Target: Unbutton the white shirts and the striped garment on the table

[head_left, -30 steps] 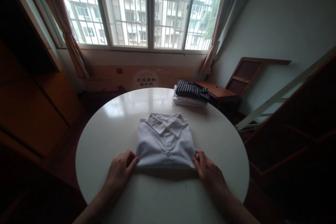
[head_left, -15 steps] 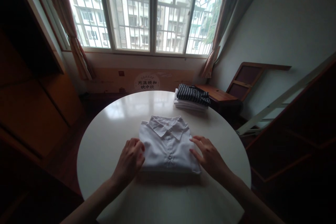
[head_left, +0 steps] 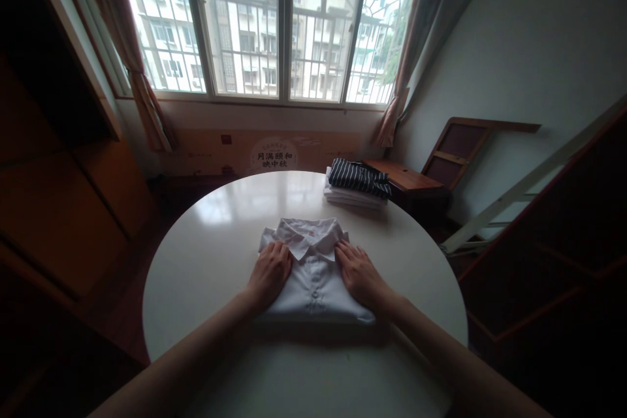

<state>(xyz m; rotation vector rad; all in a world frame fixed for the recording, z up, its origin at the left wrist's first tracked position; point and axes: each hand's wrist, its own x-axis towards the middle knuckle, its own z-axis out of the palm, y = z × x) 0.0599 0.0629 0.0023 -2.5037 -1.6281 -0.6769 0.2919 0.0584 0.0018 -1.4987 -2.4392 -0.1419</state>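
While both palms are laid flat and open, nothing gripped, the folded white shirt [head_left: 313, 274] is pressed under left hand [head_left: 270, 272] and right hand [head_left: 357, 272] on the table [head_left: 206, 255].

Daylight enters through a wide barred window [head_left: 274, 26] with curtains [head_left: 142, 98] at the far wall, behind a round white table [head_left: 206, 241]; a pale wall [head_left: 514, 46] rises right.

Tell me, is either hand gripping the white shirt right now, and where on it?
Neither grips it. The left hand and right hand lie flat, palms down, on the folded white shirt, either side of the button line below the collar.
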